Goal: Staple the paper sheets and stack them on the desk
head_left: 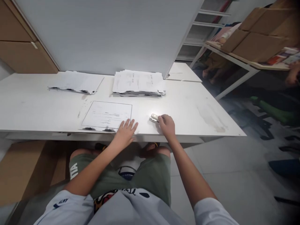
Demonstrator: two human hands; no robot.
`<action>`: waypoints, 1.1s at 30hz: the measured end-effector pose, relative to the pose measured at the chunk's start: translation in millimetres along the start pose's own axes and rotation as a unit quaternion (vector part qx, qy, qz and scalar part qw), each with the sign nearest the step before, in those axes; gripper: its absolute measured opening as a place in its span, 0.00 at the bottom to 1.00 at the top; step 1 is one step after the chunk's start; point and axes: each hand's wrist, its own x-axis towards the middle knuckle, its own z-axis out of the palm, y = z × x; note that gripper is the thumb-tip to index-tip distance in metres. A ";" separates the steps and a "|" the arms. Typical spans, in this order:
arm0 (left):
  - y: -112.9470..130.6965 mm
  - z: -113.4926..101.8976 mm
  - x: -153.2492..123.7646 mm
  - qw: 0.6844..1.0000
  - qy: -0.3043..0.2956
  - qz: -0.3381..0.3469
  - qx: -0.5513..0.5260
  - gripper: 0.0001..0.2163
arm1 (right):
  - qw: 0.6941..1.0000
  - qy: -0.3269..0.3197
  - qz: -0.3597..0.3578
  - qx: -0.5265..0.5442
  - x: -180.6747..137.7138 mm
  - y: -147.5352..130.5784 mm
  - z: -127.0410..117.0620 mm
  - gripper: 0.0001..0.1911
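A printed sheet of paper (106, 114) lies near the table's front edge, with dark smudges along its lower side. My left hand (126, 132) rests on its right end, fingers spread, holding nothing. To the right of the paper, my right hand (167, 125) is closed around the back end of a small stapler (154, 117), cream on top and shiny metal below. The stapler is on or just over the white tabletop, apart from the paper; part of it is hidden under my fingers.
A thick stack of printed sheets (138, 82) stands behind, against the grey panel (105, 34). A thinner stack (73, 82) is to its left. Cardboard boxes (17, 51) stand at far left. Other people sit partly visible at a table (243, 62) at right.
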 end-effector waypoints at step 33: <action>-12.2 0.7 -0.4 0.985 0.091 0.100 0.108 0.26 | 0.999 0.019 0.002 0.031 1.6 0.5 0.0 0.14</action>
